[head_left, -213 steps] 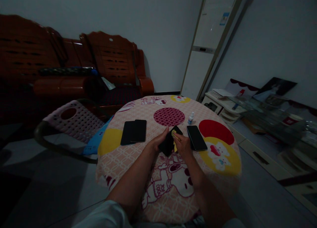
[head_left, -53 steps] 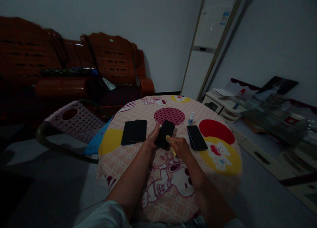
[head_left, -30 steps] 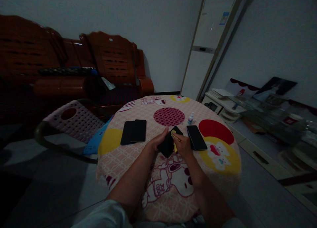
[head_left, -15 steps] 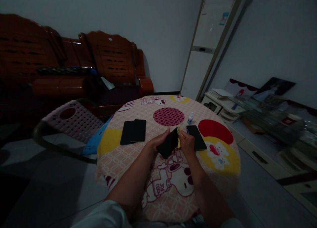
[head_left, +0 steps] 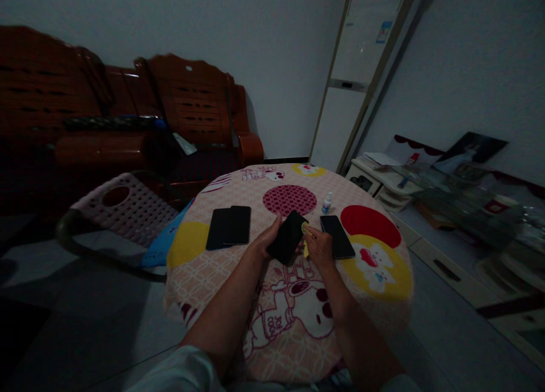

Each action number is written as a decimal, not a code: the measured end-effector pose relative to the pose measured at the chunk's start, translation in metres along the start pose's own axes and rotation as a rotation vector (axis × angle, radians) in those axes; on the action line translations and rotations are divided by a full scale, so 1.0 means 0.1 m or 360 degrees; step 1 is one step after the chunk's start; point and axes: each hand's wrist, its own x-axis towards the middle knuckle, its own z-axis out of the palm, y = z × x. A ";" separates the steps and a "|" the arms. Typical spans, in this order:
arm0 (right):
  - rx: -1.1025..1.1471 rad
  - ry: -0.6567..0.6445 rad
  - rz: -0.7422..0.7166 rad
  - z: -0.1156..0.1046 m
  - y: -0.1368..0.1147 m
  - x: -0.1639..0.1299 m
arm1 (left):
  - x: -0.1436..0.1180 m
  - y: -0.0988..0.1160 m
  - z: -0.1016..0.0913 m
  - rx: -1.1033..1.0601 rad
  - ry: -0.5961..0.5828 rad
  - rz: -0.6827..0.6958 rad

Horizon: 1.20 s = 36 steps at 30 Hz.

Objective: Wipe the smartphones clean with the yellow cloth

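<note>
Dim room, round cartoon-print tabletop (head_left: pixel 221 278). Nearest, the left hand (head_left: pixel 266 245) grips a black phone (head_left: pixel 289 237) tilted up off the cloth, while the right hand (head_left: pixel 320 247) pinches a yellow cloth (head_left: pixel 305 229) against its edge. Farther back lie a spare phone (head_left: pixel 337 236), a stacked pair of phones (head_left: pixel 229 227) and a small bottle (head_left: pixel 326 202).

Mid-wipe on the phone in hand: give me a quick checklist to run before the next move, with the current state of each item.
1. Left hand grips the held phone: ok.
2. Right hand has the yellow cloth at the phone's edge: ok.
3. Held phone lifted off the table: cannot tell.
4. Spray bottle upright, apart from both hands: ok.
5. Phone on the right lies flat beside the right hand: ok.
6. Two phones on the left overlap, away from the edge: ok.
</note>
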 end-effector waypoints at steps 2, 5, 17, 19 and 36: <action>0.0052 -0.0130 -0.0049 0.03 -0.03 -0.03 | 0.02 0.01 -0.03 -0.0003 0.0126 0.0024; 0.0061 -0.0258 -0.0117 0.07 -0.09 -0.07 | 0.04 0.02 -0.06 -0.0024 0.0315 0.0072; 0.0277 -0.0580 -0.0072 0.10 -0.22 -0.12 | 0.06 0.06 -0.16 -0.0125 0.0534 0.0180; 0.0379 -0.0628 -0.0033 0.09 -0.23 -0.13 | 0.06 0.07 -0.16 -0.0153 0.0536 0.0180; 0.1397 -0.0122 0.0745 -0.04 -0.16 0.01 | 0.11 0.04 -0.02 -0.0298 0.0736 0.0055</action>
